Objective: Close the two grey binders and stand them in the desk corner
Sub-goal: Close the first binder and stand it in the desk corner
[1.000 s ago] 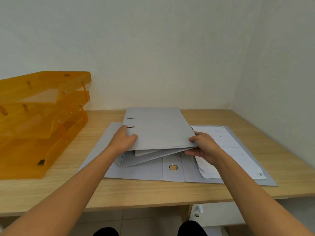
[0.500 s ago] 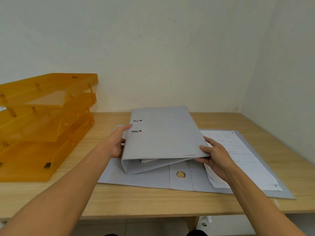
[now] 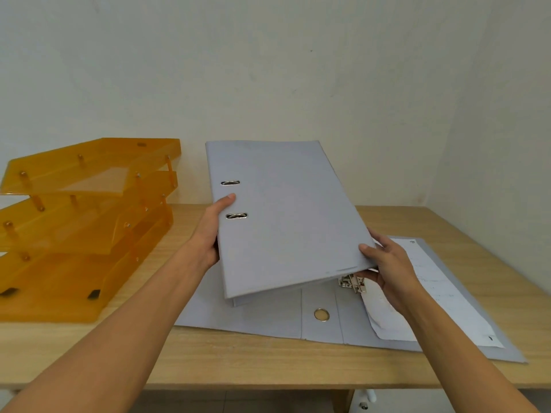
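A closed grey binder (image 3: 286,216) is held tilted in the air above the desk, its far end raised toward the wall. My left hand (image 3: 213,226) grips its spine side, thumb between the two metal slots. My right hand (image 3: 387,266) holds its lower right corner, thumb on the cover. Under it a second grey binder (image 3: 268,314) lies flat and open on the desk, with its round spine hole, its metal clip mechanism (image 3: 353,283) and a white printed sheet (image 3: 432,293) on its right half.
An orange see-through stack of three letter trays (image 3: 83,222) stands at the left of the wooden desk (image 3: 238,365). Two white walls meet in a corner at the back right, where bare desktop (image 3: 417,222) shows.
Both hands have lifted the closed binder off the open one and tipped its far end upward. The camera view has shifted, so the open binder's clip now shows.
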